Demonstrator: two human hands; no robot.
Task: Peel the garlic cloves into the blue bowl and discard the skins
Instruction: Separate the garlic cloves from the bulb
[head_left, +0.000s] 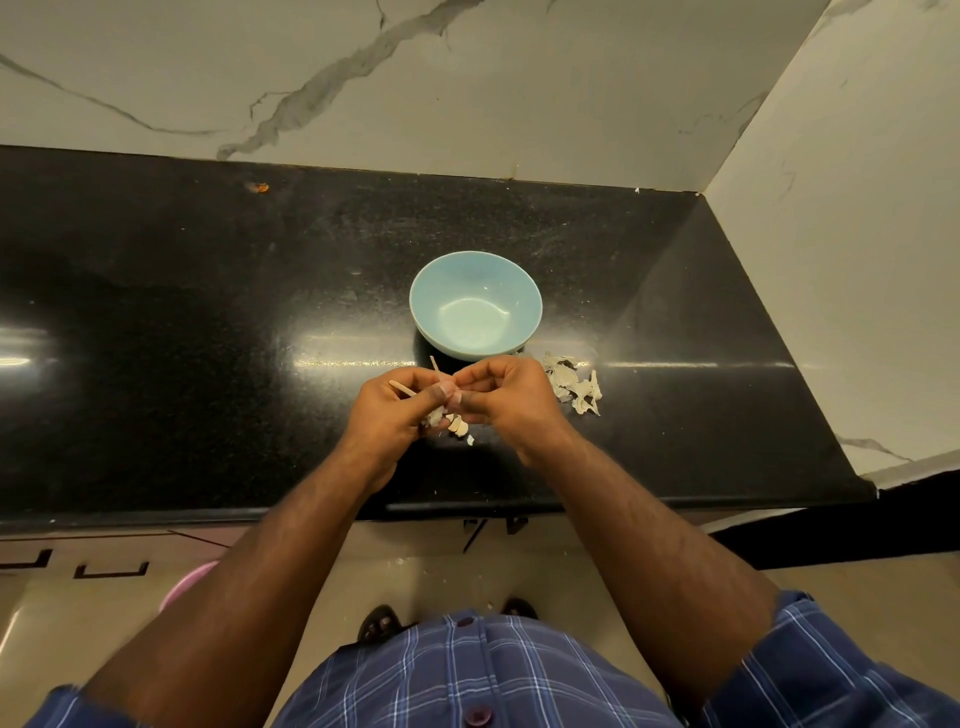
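The blue bowl stands on the black counter and looks empty. Just in front of it my left hand and my right hand meet, fingers curled, thumbs pressed together over a small garlic piece that is mostly hidden between them. A thin dry stem sticks out leftward from my left hand. White garlic bits show below the thumbs; whether they are held or lie on the counter I cannot tell. A pile of papery skins lies right of my right hand.
Marble walls close the counter at the back and on the right. The counter's front edge runs just under my wrists. A pink tub sits on the floor at the left, by drawer handles.
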